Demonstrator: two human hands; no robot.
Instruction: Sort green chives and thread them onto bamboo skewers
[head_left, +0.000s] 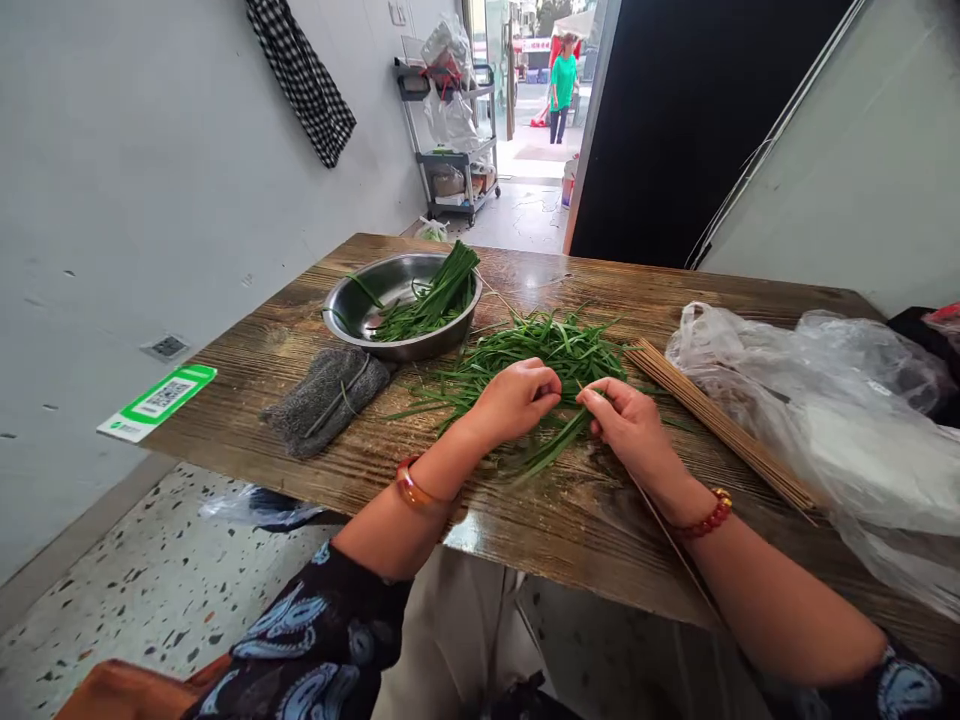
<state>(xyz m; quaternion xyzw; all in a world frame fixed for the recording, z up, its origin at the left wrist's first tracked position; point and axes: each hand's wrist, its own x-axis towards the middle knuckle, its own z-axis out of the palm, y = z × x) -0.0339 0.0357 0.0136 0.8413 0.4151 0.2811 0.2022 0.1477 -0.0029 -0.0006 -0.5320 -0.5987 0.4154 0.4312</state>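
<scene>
My right hand is closed on a thin bamboo skewer, whose tip shows at the fingertips and whose shaft runs back under my wrist. Several long flat green chive leaves hang from the same fingers. Just left of it, my left hand is closed with fingertips pinched together; whatever lies between them is hidden. Behind both hands a loose heap of chives spreads over the wooden table. A steel bowl beyond my left hand holds more chives, some standing against its rim.
A bundle of bamboo skewers lies to the right beside clear plastic bags. At the left are a dark grey cloth-like bundle and a green-and-white QR card. A cart and a person in green are farther back.
</scene>
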